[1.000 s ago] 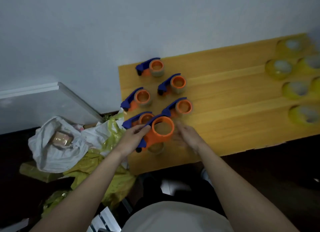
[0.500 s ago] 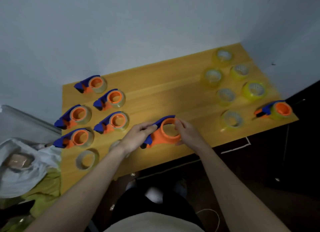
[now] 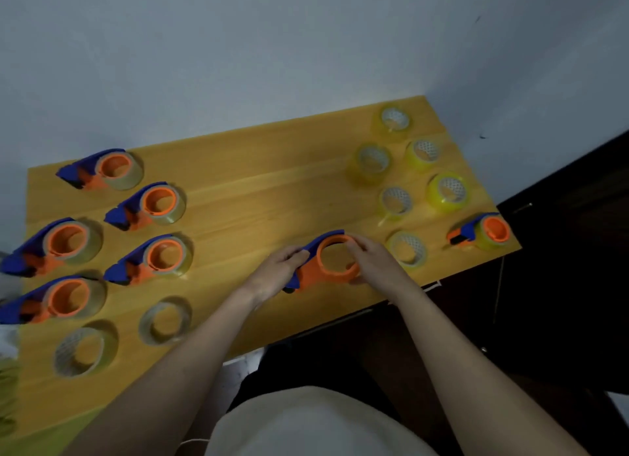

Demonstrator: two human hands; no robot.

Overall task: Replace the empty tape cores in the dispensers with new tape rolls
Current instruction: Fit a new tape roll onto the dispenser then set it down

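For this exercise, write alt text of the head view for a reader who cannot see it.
Both hands, left hand and right hand, hold an orange-and-blue tape dispenser with a bare hub over a wooden table. Five dispensers lie at the left, two loose cores near them, and yellow tape rolls at the right.

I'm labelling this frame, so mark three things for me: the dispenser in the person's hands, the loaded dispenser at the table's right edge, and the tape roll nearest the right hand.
held dispenser [image 3: 325,274], head view, orange body.
loaded dispenser [image 3: 495,229], head view, orange hub.
tape roll [image 3: 420,255], head view, right rim.
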